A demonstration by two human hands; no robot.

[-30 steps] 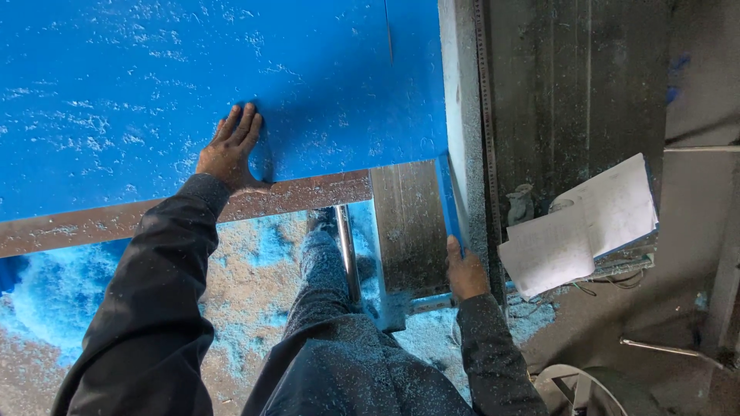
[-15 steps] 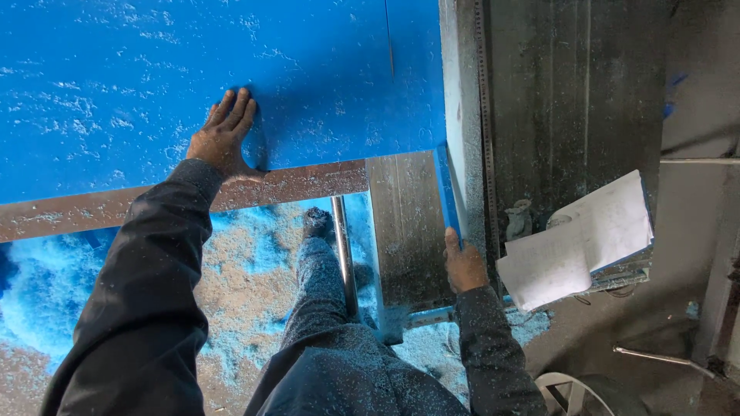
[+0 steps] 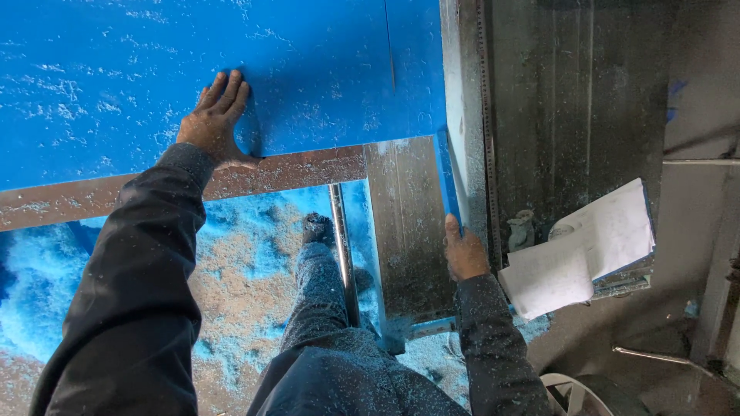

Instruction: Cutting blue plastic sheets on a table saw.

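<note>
Little has moved since half a second back: left hand (image 3: 216,119) sits at about the same spot on the large blue sheet (image 3: 231,62), the white papers (image 3: 586,254) have drifted slightly lower in view, and the right hand (image 3: 465,253) stays by the sheet's right edge. Left hand is spread flat, palm down, fingers together and pointing away from the person, pressing on the near edge of the blue sheet; it grips nothing. Just beside its heel runs a rusty brown metal rail (image 3: 100,196) that crosses under the sheet's near edge. Right hand is curled loosely, thumb up along the thin blue edge strip (image 3: 447,181), resting against a grey metal plate (image 3: 408,231); whether it actually clasps the strip I cannot tell. The sheet lies flat on the table, dusted with pale flecks, its right side butting a grey metal fence (image 3: 466,115) with a ruled scale. Below the rail the floor (image 3: 247,270) is deep in blue and tan sawdust, and the person's dark shoe (image 3: 316,229) stands in it beside a slim metal bar (image 3: 343,254). Papers rest well right of the fence. Both dark sleeves carry dust.
</note>
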